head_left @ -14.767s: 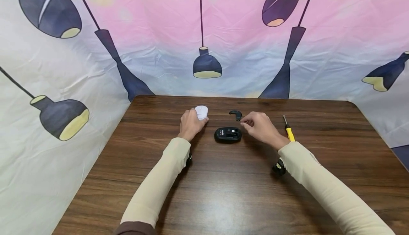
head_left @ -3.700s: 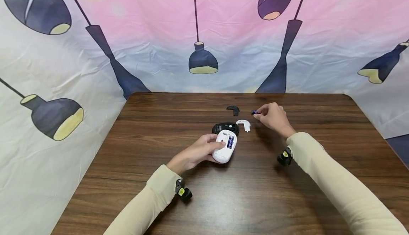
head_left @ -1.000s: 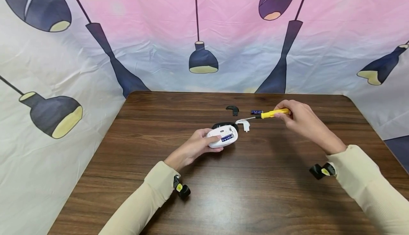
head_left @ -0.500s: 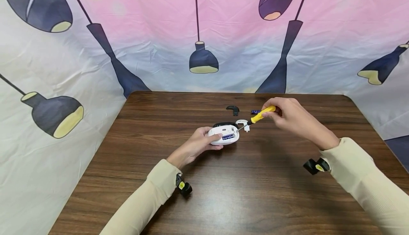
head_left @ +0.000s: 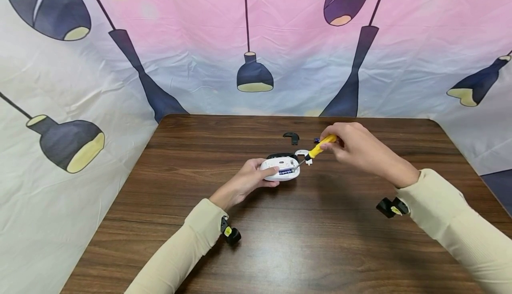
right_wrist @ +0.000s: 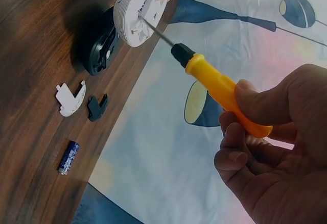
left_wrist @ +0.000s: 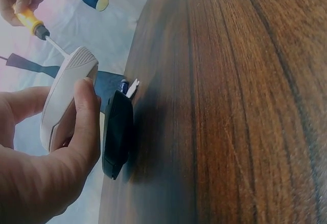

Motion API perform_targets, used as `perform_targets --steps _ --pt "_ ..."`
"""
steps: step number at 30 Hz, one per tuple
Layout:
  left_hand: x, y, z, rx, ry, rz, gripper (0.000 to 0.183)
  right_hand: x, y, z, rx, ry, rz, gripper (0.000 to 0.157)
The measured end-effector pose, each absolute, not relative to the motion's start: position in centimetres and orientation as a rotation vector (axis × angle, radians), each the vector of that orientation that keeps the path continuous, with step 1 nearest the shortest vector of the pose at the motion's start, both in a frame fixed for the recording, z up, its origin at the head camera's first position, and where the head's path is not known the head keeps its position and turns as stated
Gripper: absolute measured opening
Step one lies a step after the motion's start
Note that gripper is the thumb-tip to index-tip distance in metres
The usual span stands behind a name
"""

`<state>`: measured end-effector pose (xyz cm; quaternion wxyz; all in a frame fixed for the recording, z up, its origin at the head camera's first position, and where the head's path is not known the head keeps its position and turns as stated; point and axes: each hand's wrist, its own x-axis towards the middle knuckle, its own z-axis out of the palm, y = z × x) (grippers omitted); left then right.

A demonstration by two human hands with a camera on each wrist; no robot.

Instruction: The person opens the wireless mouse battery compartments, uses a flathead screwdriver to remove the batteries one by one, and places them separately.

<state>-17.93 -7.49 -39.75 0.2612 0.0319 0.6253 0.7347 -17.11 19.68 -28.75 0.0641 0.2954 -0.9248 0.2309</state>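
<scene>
My left hand (head_left: 247, 179) grips a white computer mouse (head_left: 273, 164) above the table, its underside turned up and the thumb on it. A blue battery (head_left: 286, 171) lies in the mouse's uncovered battery slot. My right hand (head_left: 354, 147) holds a yellow-handled screwdriver (right_wrist: 214, 86) by its handle, thumb and fingers curled round it. The shaft slants down to the mouse, its tip at the end of the battery slot. In the left wrist view the shaft reaches behind the ribbed end of the white mouse.
A black mouse (right_wrist: 97, 50) lies on the table, partly hidden behind the white one. Close by are a white battery cover (right_wrist: 70, 99), a black battery cover (right_wrist: 97, 107) and a loose blue battery (right_wrist: 68, 157). Patterned cloth hangs behind the wooden table (head_left: 200, 147).
Earlier my right hand held the loose battery, which now lies on the table. It has since taken up the screwdriver and brought the tip leftward and down to the white mouse's battery slot.
</scene>
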Motion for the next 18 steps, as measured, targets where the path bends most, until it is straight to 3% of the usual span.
perform_targets --steps 18 --pt "-17.67 -7.44 -39.73 0.087 1.738 1.975 0.039 -16.36 18.76 -28.4 0.927 -2.824 0.654 0.006"
